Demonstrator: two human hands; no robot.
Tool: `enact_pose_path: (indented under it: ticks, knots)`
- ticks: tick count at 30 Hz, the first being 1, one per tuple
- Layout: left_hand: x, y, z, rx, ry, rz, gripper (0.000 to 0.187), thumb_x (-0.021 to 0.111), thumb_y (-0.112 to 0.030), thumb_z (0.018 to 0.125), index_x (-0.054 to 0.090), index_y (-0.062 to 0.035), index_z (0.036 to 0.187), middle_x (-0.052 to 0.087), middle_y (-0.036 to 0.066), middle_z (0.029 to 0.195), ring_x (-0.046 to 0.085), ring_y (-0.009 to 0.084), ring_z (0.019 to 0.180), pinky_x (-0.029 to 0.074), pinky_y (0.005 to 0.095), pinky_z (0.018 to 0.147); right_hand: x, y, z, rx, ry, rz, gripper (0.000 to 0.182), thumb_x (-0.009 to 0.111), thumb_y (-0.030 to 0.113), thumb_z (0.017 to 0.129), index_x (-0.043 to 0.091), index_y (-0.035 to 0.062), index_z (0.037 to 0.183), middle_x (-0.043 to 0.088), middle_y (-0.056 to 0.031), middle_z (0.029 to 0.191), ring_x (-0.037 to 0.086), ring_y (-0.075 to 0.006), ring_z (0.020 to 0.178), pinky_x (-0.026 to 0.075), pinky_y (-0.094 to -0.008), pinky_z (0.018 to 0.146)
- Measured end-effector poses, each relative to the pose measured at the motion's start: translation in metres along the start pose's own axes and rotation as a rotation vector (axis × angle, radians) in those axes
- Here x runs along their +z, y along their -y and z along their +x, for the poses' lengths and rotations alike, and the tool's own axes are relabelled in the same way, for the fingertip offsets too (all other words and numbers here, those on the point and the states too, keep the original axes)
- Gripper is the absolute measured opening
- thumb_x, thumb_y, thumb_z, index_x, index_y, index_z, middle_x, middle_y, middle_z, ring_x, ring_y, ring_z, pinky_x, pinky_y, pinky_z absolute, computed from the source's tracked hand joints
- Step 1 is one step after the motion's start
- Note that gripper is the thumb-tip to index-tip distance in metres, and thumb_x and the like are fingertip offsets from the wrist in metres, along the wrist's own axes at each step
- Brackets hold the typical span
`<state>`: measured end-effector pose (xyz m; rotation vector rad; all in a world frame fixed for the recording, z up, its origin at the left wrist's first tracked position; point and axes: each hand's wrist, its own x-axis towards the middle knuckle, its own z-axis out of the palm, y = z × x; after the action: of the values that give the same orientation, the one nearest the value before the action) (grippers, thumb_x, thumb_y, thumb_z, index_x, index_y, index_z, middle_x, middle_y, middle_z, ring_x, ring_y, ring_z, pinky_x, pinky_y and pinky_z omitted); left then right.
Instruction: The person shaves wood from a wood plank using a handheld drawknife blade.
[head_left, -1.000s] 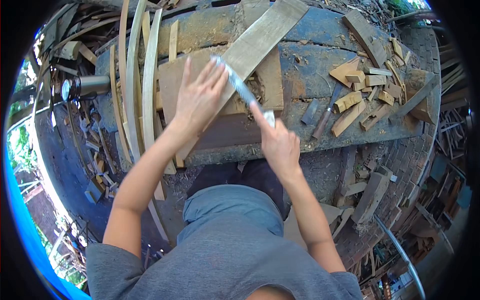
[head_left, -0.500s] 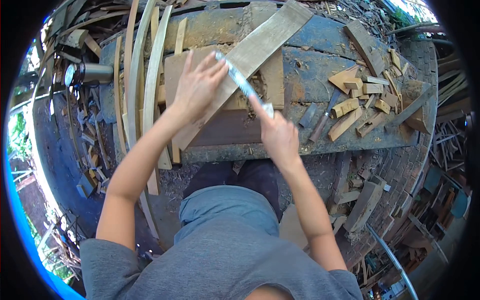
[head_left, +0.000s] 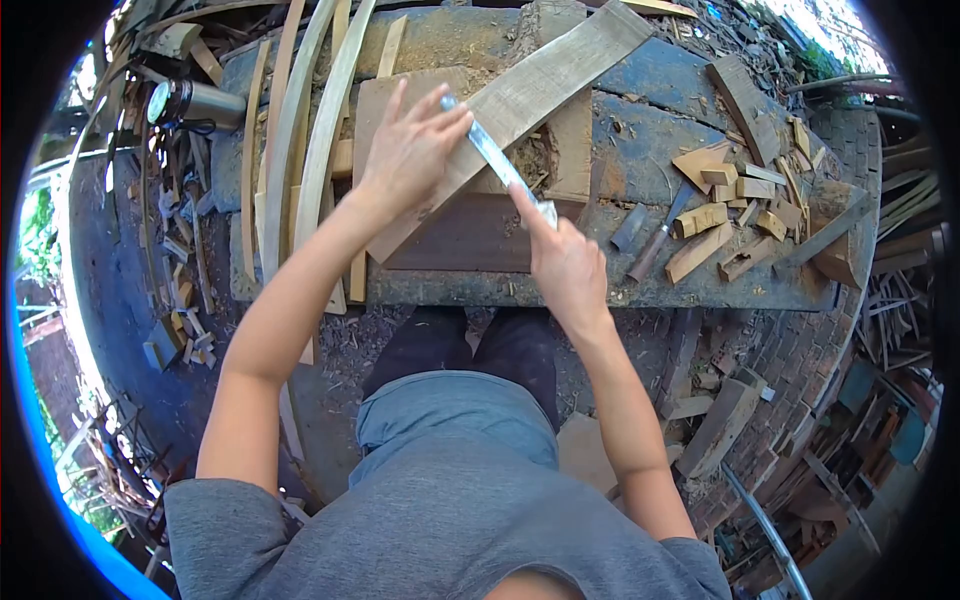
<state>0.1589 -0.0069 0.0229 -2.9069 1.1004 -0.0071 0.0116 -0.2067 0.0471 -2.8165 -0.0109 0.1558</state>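
A long flat board (head_left: 545,95) lies diagonally over the bench. Across it runs a narrow, pale metal blade (head_left: 494,158), too bright to tell whether it is a saw or a rule. My right hand (head_left: 570,270) is closed around the blade's near end, where a whitish block shows, and its index finger stretches along the metal. My left hand (head_left: 408,155) rests over the board on the other side with its fingers spread; the thumb side is close to the blade's far end. Beneath the board is a wide wooden block (head_left: 575,150), with a dark plank (head_left: 460,240) in front.
Long curved strips (head_left: 335,130) lie on the bench's left beside a metal flask (head_left: 205,105). On the right are small wood offcuts (head_left: 700,220), a chisel-like tool with a wooden handle (head_left: 650,252) and a dark bar (head_left: 738,100). The bench's front edge (head_left: 600,296) borders my legs.
The view has shifted, so the bench and its things sit further right in the picture. My left fingers look more spread. The blade still crosses the board, slightly lower toward my left hand.
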Motion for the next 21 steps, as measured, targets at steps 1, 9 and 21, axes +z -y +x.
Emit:
enact_pose_path:
  ticks: [1,9,21]
  knots:
    - [-0.003,0.002,0.003,-0.018,0.033,0.021,0.042,0.054,-0.014,0.095,0.061,-0.0197,0.136,0.060,-0.003,0.141,0.039,0.0183,0.144,0.009,0.0518,0.125,-0.001,0.002,0.001,-0.005,0.001,-0.006,0.058,0.052,0.012,0.095,0.046,0.0388,0.147,0.061,-0.0157,0.072,0.067,-0.0359,0.056,0.055,-0.0478,0.050]
    - [-0.012,-0.027,-0.066,-0.065,0.021,-0.158,0.044,0.052,-0.012,0.095,0.059,-0.0191,0.138,0.057,-0.002,0.144,0.041,0.0170,0.143,0.009,0.0530,0.124,0.002,0.021,-0.052,0.032,0.073,0.061,0.064,0.053,0.007,0.093,0.046,0.0389,0.147,0.060,-0.0155,0.072,0.067,-0.0368,0.057,0.055,-0.0493,0.051]
    - [-0.017,-0.021,-0.069,-0.085,0.033,-0.111,0.048,0.052,-0.010,0.095,0.057,-0.0208,0.141,0.056,-0.003,0.145,0.040,0.0177,0.143,0.007,0.0540,0.124,0.003,0.027,-0.040,0.025,0.056,0.076,0.061,0.054,0.011,0.093,0.046,0.0399,0.147,0.063,-0.0175,0.074,0.069,-0.0381,0.061,0.056,-0.0500,0.051]
